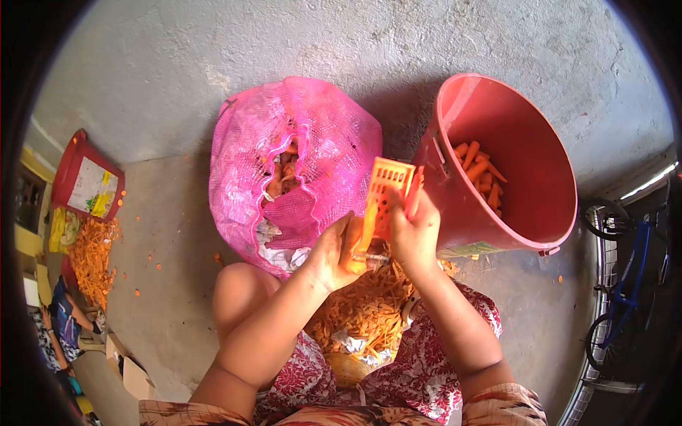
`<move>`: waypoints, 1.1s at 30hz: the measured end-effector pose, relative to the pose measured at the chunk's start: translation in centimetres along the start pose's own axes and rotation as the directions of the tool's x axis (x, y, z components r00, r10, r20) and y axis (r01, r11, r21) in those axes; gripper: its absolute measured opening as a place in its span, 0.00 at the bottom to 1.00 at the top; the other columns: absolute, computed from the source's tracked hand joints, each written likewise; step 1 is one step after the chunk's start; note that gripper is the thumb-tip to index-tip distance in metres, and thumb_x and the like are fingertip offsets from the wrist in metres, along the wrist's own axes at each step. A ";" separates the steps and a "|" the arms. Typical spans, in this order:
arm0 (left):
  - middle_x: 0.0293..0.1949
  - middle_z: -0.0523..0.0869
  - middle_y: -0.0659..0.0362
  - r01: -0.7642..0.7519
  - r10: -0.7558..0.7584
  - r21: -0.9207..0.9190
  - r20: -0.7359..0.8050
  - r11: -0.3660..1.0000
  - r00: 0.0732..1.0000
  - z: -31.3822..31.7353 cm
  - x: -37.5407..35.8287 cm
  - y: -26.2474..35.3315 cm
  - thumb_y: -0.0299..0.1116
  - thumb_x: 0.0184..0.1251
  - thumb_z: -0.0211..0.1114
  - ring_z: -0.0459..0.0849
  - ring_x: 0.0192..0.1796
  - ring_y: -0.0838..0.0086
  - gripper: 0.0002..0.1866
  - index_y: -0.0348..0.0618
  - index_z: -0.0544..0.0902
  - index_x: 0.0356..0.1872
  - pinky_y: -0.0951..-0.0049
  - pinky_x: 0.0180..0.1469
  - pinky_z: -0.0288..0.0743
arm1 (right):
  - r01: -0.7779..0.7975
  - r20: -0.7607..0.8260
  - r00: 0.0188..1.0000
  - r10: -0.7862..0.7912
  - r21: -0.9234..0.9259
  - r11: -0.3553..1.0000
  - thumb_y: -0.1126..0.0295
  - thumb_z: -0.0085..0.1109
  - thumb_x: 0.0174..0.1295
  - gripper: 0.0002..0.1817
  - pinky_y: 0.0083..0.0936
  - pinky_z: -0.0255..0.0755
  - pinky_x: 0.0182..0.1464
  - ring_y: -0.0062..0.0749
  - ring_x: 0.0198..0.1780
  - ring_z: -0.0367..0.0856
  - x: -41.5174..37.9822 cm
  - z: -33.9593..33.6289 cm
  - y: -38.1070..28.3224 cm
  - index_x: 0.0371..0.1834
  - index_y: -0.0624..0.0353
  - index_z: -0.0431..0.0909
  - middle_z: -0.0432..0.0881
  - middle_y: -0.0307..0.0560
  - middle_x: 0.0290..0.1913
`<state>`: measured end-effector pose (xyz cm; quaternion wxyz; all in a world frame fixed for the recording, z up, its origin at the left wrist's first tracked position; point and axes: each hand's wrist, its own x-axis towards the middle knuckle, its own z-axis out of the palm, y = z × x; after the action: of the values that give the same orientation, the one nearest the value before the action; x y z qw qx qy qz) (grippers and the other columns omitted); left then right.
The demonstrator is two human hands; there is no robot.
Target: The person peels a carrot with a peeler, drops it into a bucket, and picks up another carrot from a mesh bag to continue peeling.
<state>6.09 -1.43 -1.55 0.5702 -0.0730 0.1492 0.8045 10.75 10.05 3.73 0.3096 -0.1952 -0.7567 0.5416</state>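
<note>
My right hand (pixel 418 238) is closed around an orange plastic grater (pixel 389 188) with slots and round holes, held up in front of me. My left hand (pixel 328 250) grips a carrot (pixel 367 231), which overlaps the grater's left edge in this view. Below both hands, between my legs, lies a heap of orange carrot peelings (pixel 362 312). Ahead of my left hand stands a pink mesh sack (pixel 341 131), its split front showing unpeeled carrots (pixel 284 176). A red bucket (pixel 533 163), beyond my right hand, holds several peeled carrots (pixel 482 170).
A rough grey wall (pixel 398 42) rises behind the sack and bucket. At far left, a tipped red container (pixel 74 170) sits by another peelings pile (pixel 94 259); people (pixel 65 316) and a cardboard box (pixel 135 380) are below it. A blue bicycle (pixel 629 284) stands at right.
</note>
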 end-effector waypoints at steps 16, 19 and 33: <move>0.21 0.68 0.60 0.135 -0.135 0.072 -0.008 0.988 0.991 0.9 -0.2 -1.2 0.45 0.61 0.47 0.66 0.25 0.74 0.15 0.43 0.70 0.28 0.76 0.29 0.62 | -0.018 -0.238 0.971 0.015 -0.012 1.000 0.75 0.51 0.55 0.04 0.21 0.65 0.26 0.23 0.22 0.71 2.3 -0.6 2.5 0.28 0.65 0.72 0.73 0.45 0.19; 0.23 0.68 0.60 0.089 -0.091 0.074 0.030 0.993 0.995 0.1 -0.3 -0.8 0.47 0.62 0.45 0.67 0.28 0.74 0.16 0.45 0.70 0.30 0.75 0.31 0.63 | -0.006 -0.315 0.945 0.089 0.257 0.966 0.73 0.50 0.57 0.05 0.15 0.63 0.24 0.15 0.22 0.66 4.1 -2.0 1.9 0.29 0.64 0.72 0.71 0.34 0.19; 0.36 0.80 0.59 -0.053 0.062 0.074 -0.122 0.996 0.991 0.7 0.0 -0.8 0.46 0.63 0.46 0.79 0.37 0.71 0.17 0.45 0.73 0.43 0.67 0.39 0.73 | 0.046 0.103 0.994 -0.045 -0.007 0.999 0.74 0.51 0.54 0.05 0.26 0.66 0.24 0.37 0.18 0.72 -1.2 1.0 1.0 0.26 0.65 0.70 0.71 0.53 0.17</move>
<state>6.92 -0.95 -1.06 0.5386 -0.0985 0.2146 0.8088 10.93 8.95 2.31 0.2814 -0.1512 -0.7784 0.5404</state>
